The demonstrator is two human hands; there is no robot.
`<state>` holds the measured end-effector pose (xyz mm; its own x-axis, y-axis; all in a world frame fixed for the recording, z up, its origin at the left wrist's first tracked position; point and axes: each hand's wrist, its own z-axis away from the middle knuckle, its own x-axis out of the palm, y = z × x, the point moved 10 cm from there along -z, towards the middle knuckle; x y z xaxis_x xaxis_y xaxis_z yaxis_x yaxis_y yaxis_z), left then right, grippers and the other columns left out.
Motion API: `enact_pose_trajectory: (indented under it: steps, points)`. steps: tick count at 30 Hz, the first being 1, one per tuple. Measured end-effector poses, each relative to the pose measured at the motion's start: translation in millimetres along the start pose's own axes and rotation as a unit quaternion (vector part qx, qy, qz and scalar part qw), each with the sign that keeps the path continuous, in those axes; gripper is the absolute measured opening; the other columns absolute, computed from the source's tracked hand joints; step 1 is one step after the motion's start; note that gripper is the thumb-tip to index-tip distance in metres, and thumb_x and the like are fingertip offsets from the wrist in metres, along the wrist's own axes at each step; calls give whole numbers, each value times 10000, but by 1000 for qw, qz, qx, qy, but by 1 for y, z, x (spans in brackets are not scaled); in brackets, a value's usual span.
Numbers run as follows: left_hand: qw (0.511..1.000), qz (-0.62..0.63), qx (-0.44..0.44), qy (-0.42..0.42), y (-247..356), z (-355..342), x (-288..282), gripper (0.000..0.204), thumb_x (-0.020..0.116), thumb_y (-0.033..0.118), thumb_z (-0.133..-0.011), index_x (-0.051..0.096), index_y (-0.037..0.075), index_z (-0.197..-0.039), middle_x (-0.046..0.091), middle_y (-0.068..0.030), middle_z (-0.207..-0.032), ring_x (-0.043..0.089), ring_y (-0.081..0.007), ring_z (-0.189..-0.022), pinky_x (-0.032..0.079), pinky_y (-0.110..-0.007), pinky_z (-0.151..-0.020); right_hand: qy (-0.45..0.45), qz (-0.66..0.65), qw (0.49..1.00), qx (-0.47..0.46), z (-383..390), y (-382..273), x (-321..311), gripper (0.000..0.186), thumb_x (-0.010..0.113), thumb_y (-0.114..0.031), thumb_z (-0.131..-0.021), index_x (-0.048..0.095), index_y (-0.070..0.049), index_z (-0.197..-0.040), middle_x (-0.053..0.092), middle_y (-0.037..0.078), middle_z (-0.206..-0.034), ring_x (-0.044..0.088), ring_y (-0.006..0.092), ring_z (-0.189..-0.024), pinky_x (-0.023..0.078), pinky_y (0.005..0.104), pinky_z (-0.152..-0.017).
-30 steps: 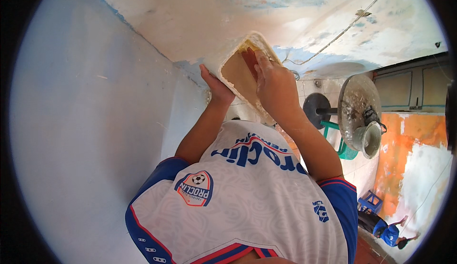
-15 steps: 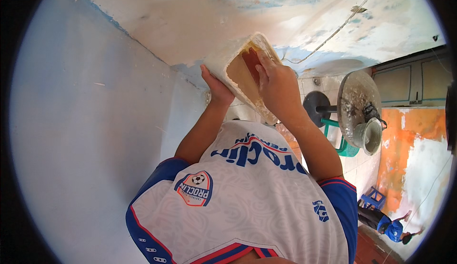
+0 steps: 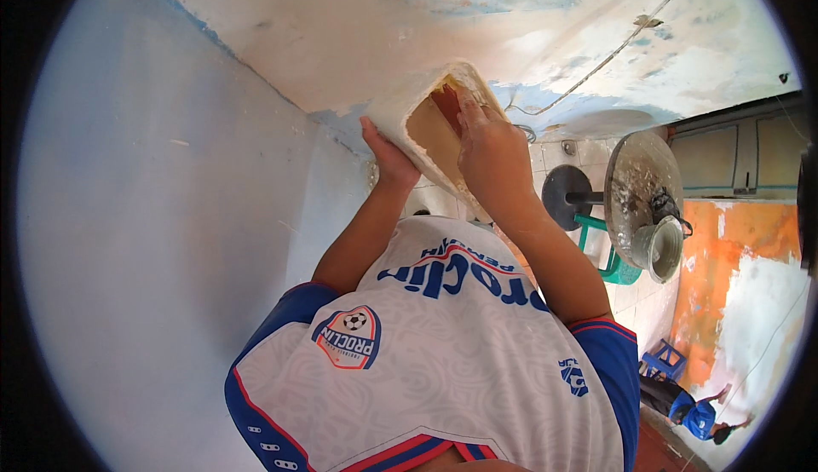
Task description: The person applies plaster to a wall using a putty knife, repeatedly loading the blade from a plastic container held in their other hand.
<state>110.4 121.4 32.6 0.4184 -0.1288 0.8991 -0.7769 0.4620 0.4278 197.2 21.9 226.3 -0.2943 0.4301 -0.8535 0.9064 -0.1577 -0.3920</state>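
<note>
A box-shaped off-white plastic tub [image 3: 394, 107] with a crusted rim is tilted, its open mouth facing me. My left hand [image 3: 394, 157] holds its left side from outside, thumb up along the wall; the other fingers are hidden behind it. My right hand [image 3: 497, 152] is at the mouth, closed on a flat reddish-brown scraper [image 3: 446, 101] that reaches inside. Most of the scraper is covered by my fingers and the tub wall. Pale paste smears show on the rim and on my right fingers.
Ahead is a patchy wall [image 3: 341, 29] with a cable [image 3: 609, 50]; a bluish wall [image 3: 153, 216] stands close on my left. To the right are a spattered round table [image 3: 629, 165], a bucket [image 3: 660, 250], a green stool [image 3: 620, 272], a blue stool [image 3: 665, 359] and another person [image 3: 700, 419].
My right hand has shifted slightly left and tilted over the scraper, so less of the scraper shows. My left hand and the tub stay nearly in place.
</note>
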Motion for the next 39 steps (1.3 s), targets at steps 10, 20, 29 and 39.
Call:
enact_pose_trajectory:
  steps: [10,20,29,39]
  points:
    - [996,-82,18,-22,5,10,12,871,285,788,-1000,441,106,-1518,540,-78,-1467,511,-244,-1360,424,-406,-1135,-58,11,998,-19,-1,2,4,572,625,9,-810,564,-28,-1377,693,180,-947,716,359,-888,578,442,-748]
    - [998,-52,-22,-37,-5,10,15,906,252,821,-981,436,125,-1532,517,-82,-1511,500,-257,-1387,413,-430,-1160,-32,-43,998,-30,-2,6,1,368,645,-70,-928,649,19,-1285,717,217,-834,704,405,-738,553,487,-663]
    - [998,-15,-60,-13,-14,8,-9,907,245,828,-976,442,138,-1531,513,-72,-1514,482,-267,-1399,415,-442,-1154,-52,-105,993,29,-5,16,1,304,658,-103,-955,685,9,-1236,688,253,-827,675,438,-736,527,489,-662]
    - [999,-36,-11,-3,-3,5,-4,884,235,806,-992,459,124,-1508,533,-76,-1481,508,-251,-1366,426,-421,-1140,-35,-71,997,8,-3,8,-1,430,602,-55,-929,593,-17,-1356,722,222,-853,709,412,-762,564,506,-686]
